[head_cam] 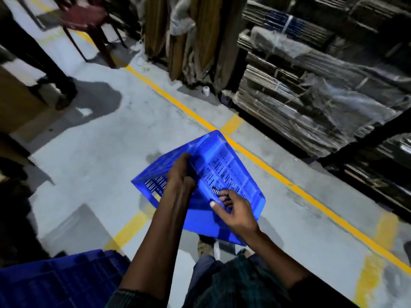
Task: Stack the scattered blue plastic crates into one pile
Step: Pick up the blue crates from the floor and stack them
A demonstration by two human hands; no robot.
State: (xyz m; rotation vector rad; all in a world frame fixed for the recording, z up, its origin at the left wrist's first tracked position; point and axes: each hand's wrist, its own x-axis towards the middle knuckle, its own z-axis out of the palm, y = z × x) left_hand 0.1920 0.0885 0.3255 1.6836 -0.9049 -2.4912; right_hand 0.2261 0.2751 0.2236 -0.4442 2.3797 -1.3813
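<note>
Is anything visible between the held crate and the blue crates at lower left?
Nothing visible. Both hands, left hand and right hand, grip the held crate above the floor; only bare floor lies toward the stacked crates.

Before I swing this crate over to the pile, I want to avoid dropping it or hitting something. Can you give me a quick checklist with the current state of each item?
1. Left hand grips the held crate at its upper edge: ok.
2. Right hand has fingers hooked in the slotted wall: ok.
3. Crate level: not ok, it is tilted and off the floor.
4. Pile of blue crates within view at lower left: ok; whether its top sits even, cannot tell.
5. Path to the pile: cannot tell; another person's legs stand farther off at upper left.
6. Feet under the crate: partly hidden, cannot tell.
</note>
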